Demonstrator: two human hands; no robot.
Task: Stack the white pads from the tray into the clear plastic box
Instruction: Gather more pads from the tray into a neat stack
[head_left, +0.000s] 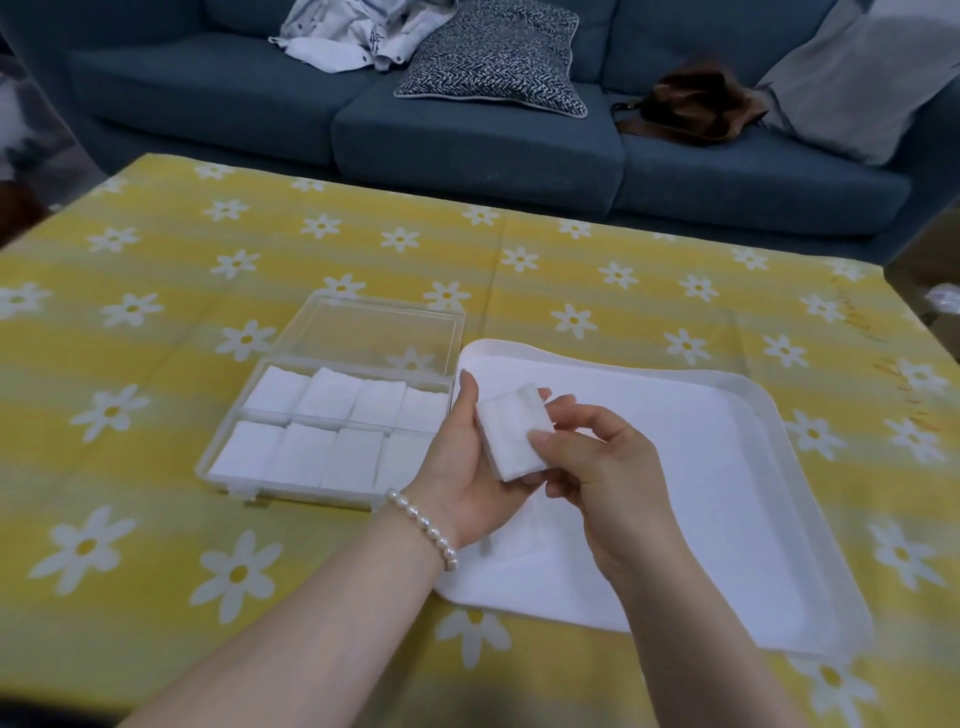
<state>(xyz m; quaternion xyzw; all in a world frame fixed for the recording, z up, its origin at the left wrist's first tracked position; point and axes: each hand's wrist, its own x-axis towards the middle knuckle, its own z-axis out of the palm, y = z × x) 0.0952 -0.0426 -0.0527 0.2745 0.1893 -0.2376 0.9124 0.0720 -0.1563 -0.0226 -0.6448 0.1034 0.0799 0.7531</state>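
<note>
White pads, one small stack (514, 435) pinched between left hand (470, 457) and right hand (605, 467) above tray (779, 467), eight filled compartments in clear box (332, 415) left of tray.

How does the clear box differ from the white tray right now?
The clear plastic box is see-through and split into compartments; the white tray is opaque and undivided. The box holds rows of white pads; the tray looks nearly emptied. Both lie flat on the yellow tablecloth.
</note>
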